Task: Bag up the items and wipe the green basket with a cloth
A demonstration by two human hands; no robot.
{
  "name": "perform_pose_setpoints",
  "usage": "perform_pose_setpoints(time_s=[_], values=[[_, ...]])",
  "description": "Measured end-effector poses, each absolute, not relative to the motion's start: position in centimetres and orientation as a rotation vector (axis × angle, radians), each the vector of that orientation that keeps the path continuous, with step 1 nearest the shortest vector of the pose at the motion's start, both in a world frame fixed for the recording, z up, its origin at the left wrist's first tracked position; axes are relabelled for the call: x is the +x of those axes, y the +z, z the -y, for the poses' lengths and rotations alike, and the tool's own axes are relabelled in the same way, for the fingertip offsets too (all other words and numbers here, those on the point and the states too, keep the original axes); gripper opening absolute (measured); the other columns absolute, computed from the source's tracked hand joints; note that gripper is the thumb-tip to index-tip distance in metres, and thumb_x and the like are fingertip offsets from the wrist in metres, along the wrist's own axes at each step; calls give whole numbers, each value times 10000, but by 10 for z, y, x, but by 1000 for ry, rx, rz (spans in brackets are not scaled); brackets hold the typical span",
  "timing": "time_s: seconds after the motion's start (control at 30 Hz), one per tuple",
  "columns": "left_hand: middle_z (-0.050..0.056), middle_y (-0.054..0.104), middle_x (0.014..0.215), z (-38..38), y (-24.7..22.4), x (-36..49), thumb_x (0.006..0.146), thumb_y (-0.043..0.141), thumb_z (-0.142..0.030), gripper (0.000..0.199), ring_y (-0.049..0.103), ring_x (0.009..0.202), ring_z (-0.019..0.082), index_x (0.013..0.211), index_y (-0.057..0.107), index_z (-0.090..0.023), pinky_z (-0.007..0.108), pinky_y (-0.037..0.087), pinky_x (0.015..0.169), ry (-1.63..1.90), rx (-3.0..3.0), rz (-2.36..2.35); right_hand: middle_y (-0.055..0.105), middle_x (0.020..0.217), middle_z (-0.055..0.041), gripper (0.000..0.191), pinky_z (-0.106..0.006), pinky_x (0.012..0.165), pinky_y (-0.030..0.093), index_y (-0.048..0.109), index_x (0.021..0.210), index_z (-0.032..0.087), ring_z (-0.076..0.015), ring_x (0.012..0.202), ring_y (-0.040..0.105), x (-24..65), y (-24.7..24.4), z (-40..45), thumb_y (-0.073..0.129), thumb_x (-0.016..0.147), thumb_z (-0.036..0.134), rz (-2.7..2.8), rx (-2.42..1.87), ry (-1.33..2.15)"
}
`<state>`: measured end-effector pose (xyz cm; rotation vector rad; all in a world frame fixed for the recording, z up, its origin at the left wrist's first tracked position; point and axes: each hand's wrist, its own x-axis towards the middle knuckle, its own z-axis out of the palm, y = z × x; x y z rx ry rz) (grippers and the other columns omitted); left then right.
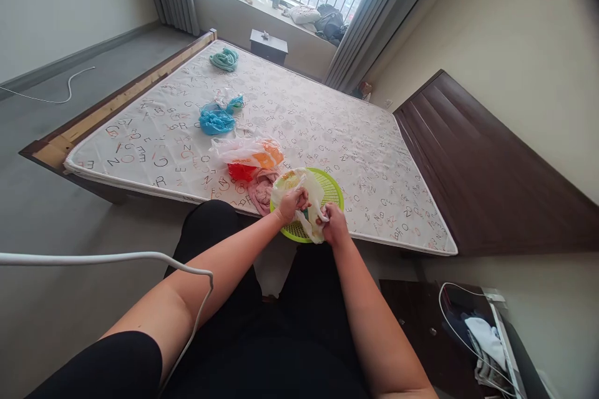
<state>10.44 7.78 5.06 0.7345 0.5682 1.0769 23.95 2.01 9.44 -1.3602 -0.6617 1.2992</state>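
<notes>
Over green basket [333, 190], crumpled white plastic bag [313, 196]

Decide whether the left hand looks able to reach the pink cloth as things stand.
Probably yes: the pink cloth lies beside the green basket, near the left hand, and looks mostly uncovered, though that hand is gripping a whitish bag.

Mattress [327, 118] with scattered printed letters, N, E, R, O, G among them
</notes>
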Motion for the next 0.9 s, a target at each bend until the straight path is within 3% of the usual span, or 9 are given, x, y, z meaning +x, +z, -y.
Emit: perform_pose_setpoints(time_s=[0.17,0.23,0.4,0.53,0.63,0.8,0.9], values=[[-63,329,447,-96,74,71,997,506,-448,381,418,447,112,704,568,-213,334,512,689,1197,902,-666,384,618,81,211,-173,375,261,370,737,241,-69,455,321,300,125,-18,580,721,255,349,-1172,842],[-42,434,511,-109,79,53,959,551,-459,355,503,525,122,708,580,-209,289,488,660,1395,894,-801,398,632,80,194,-172,381,296,361,736,238,-70,467,365,318,131,-16,555,720,239,257,-1182,675],[11,673,796,-129,84,32,874,604,-380,218,641,766,144,760,643,-199,260,494,741,1636,694,-1021,632,881,29,151,-290,656,583,474,855,236,-137,815,666,329,136,-12,584,764,282,313,-1221,541],[62,743,1072,-127,93,28,855,589,-381,267,668,1120,228,663,629,-201,329,506,953,1591,590,-837,674,1119,15,201,-342,851,577,492,940,257,-169,1114,689,321,142,-12,619,825,361,424,-1163,521],[81,740,1192,-125,102,17,835,581,-375,287,639,1238,282,611,614,-199,422,480,1067,1490,491,-563,630,1265,9,227,-408,902,563,465,986,285,-210,1190,680,318,149,-20,569,881,458,501,-1102,519],[108,725,1277,-122,115,1,898,507,-427,358,632,1270,282,898,765,-178,444,484,1077,1396,571,-489,527,1442,-39,312,-462,909,553,443,1143,340,-235,1204,658,303,168,-51,384,966,591,651,-1130,354],[110,765,1082,-122,121,3,940,500,-574,495,686,1156,264,1083,771,-185,402,525,995,1362,713,-615,498,1493,-58,301,-479,972,528,482,1115,312,-244,1333,559,289,183,-69,422,971,570,773,-1174,209]])
